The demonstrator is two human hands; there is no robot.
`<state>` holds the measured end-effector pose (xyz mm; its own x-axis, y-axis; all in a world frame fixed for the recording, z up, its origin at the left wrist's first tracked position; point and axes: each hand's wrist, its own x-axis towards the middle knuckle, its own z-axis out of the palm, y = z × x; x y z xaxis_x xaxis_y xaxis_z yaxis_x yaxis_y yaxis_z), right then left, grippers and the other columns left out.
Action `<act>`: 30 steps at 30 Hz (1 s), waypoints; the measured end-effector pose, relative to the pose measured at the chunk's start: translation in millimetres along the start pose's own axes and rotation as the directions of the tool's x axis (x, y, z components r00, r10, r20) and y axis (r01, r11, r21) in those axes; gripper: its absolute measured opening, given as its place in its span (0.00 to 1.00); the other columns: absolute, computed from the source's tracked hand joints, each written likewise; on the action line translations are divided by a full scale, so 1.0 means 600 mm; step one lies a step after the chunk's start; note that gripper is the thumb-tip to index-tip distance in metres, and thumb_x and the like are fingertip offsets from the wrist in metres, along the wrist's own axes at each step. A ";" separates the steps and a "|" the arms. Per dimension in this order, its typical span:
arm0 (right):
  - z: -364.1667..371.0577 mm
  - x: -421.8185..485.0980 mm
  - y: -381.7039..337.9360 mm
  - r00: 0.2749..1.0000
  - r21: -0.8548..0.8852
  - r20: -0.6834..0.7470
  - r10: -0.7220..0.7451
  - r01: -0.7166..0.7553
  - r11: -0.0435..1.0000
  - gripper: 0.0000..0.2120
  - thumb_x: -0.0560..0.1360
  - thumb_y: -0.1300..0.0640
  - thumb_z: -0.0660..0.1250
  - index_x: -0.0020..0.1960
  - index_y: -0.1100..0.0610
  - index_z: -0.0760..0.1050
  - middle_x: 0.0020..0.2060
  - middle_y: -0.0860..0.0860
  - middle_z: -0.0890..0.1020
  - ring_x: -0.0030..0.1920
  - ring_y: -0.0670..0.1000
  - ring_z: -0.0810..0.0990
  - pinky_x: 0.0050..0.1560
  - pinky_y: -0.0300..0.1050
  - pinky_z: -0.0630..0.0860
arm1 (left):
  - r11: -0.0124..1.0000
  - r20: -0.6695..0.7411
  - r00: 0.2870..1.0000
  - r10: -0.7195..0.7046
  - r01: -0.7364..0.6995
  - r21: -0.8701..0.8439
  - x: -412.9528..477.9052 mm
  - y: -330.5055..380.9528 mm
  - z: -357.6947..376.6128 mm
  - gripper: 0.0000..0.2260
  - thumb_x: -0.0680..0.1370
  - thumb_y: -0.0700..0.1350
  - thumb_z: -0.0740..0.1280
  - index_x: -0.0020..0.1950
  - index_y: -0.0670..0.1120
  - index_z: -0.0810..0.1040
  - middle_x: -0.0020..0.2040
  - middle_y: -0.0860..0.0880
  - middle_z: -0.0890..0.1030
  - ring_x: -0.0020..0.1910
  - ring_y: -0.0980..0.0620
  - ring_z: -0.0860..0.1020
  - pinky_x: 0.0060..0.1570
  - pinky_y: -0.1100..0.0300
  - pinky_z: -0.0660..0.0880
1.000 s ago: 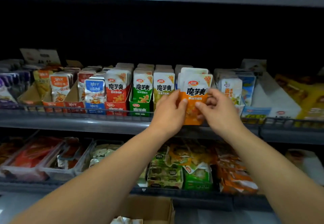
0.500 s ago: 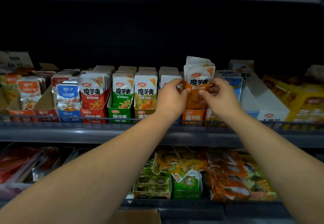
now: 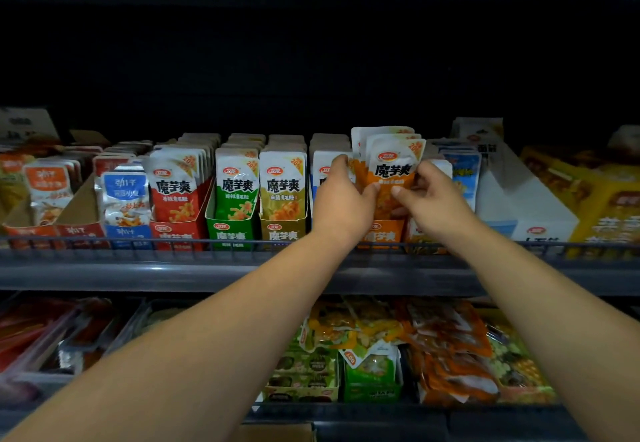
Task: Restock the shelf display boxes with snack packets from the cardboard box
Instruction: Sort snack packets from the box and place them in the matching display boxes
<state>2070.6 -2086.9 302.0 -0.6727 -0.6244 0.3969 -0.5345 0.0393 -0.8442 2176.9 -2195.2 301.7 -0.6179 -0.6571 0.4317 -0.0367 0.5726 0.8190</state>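
Observation:
Both hands hold a small stack of orange-and-white snack packets point(image 3: 393, 173) upright over the orange display box point(image 3: 381, 233) on the middle shelf. My left hand point(image 3: 341, 199) grips the stack's left edge, my right hand point(image 3: 434, 199) pinches its right edge. The packets' lower ends sit inside the box. Red point(image 3: 175, 195), green point(image 3: 235, 192) and olive point(image 3: 282, 192) display boxes full of similar packets stand to the left. A sliver of the cardboard box point(image 3: 277, 433) shows at the bottom edge.
A wire rail point(image 3: 138, 244) runs along the shelf front. A white box point(image 3: 519, 206) and yellow cartons point(image 3: 602, 206) stand to the right. The lower shelf holds trays point(image 3: 69, 337) and loose orange and green packets point(image 3: 443, 348).
The packet stack rose from the shelf rail level up over the orange box and now sits down into it. My view moved closer and rightward along the shelf.

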 end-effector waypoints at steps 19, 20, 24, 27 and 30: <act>-0.007 0.018 0.028 0.996 -0.470 0.048 0.075 -0.044 0.881 0.21 0.74 0.45 0.70 0.65 0.44 0.69 0.60 0.52 0.78 0.60 0.54 0.77 0.58 0.53 0.79 | 0.954 0.121 0.993 0.016 -0.051 0.294 0.014 -0.024 0.002 0.16 0.81 0.50 0.67 0.67 0.47 0.73 0.60 0.46 0.78 0.57 0.44 0.78 0.54 0.46 0.79; -0.007 0.015 0.028 0.999 -0.464 0.041 0.034 -0.011 0.886 0.25 0.74 0.47 0.72 0.67 0.45 0.68 0.60 0.50 0.79 0.61 0.53 0.76 0.58 0.51 0.78 | 0.942 0.130 0.991 0.020 -0.062 0.329 0.014 -0.023 0.003 0.18 0.81 0.50 0.67 0.69 0.47 0.71 0.63 0.45 0.77 0.60 0.44 0.77 0.57 0.45 0.78; -0.002 0.011 0.025 0.999 -0.364 0.028 -0.020 0.028 0.931 0.26 0.76 0.56 0.72 0.71 0.50 0.66 0.55 0.43 0.78 0.53 0.45 0.77 0.44 0.33 0.71 | 0.913 0.176 0.984 0.043 -0.110 0.393 0.017 -0.016 0.003 0.24 0.81 0.45 0.66 0.75 0.45 0.64 0.66 0.43 0.75 0.64 0.42 0.76 0.57 0.45 0.78; 0.000 0.016 0.022 0.998 -0.322 0.049 -0.040 0.054 0.945 0.25 0.77 0.56 0.71 0.71 0.51 0.66 0.61 0.45 0.79 0.61 0.48 0.78 0.56 0.41 0.74 | 0.908 0.203 0.978 0.053 -0.132 0.397 0.018 -0.013 0.000 0.24 0.80 0.45 0.67 0.74 0.45 0.64 0.63 0.43 0.77 0.59 0.42 0.78 0.52 0.45 0.79; -0.002 0.017 0.023 0.998 -0.326 0.039 -0.051 0.061 0.943 0.31 0.76 0.57 0.72 0.74 0.51 0.63 0.60 0.44 0.78 0.63 0.47 0.77 0.58 0.42 0.74 | 0.907 0.201 0.978 0.061 -0.139 0.398 0.016 -0.013 -0.002 0.24 0.80 0.46 0.67 0.74 0.46 0.64 0.63 0.43 0.77 0.59 0.43 0.78 0.50 0.47 0.79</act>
<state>2056.1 -2091.8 294.8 -0.6244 -0.6554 0.4249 -0.7120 0.2539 -0.6547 2172.1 -2206.7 299.8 -0.7644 -0.5087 0.3960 -0.2599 0.8054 0.5328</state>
